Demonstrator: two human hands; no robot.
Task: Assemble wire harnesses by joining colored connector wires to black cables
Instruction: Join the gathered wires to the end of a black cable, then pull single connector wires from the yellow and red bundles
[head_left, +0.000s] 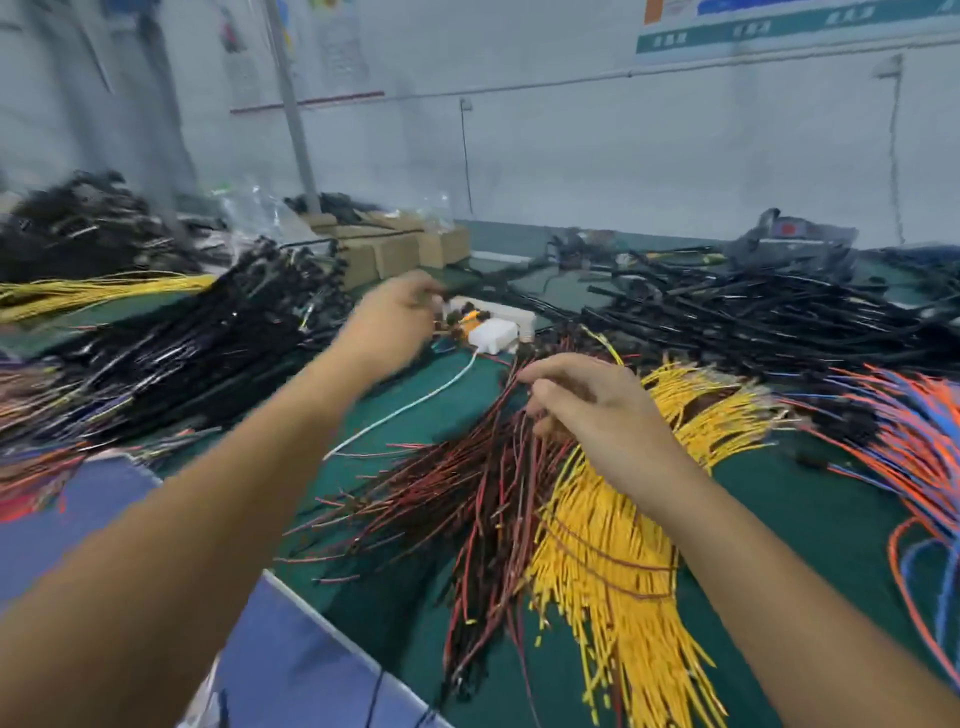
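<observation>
A fan of red-and-black wires (467, 483) lies on the green table, with a bundle of yellow wires (623, 545) beside it on the right. My right hand (587, 410) hovers over the top of both bundles, fingers curled, pinching a thin red wire near its upper end. My left hand (395, 317) is stretched farther back, blurred, its fingertips holding something small and dark beside a white power strip (498, 312). A heap of black cables (753, 317) lies at the back right. A heap of finished black harnesses (208, 332) lies at the left.
A white charger (493, 335) and its white cord (410, 405) run across the green mat (805, 519). Orange and blue wires (914, 415) lie at the right. More yellow wires (88, 293) sit far left. Cardboard boxes (400, 249) stand at the back. Blue fabric (104, 499) covers the near left.
</observation>
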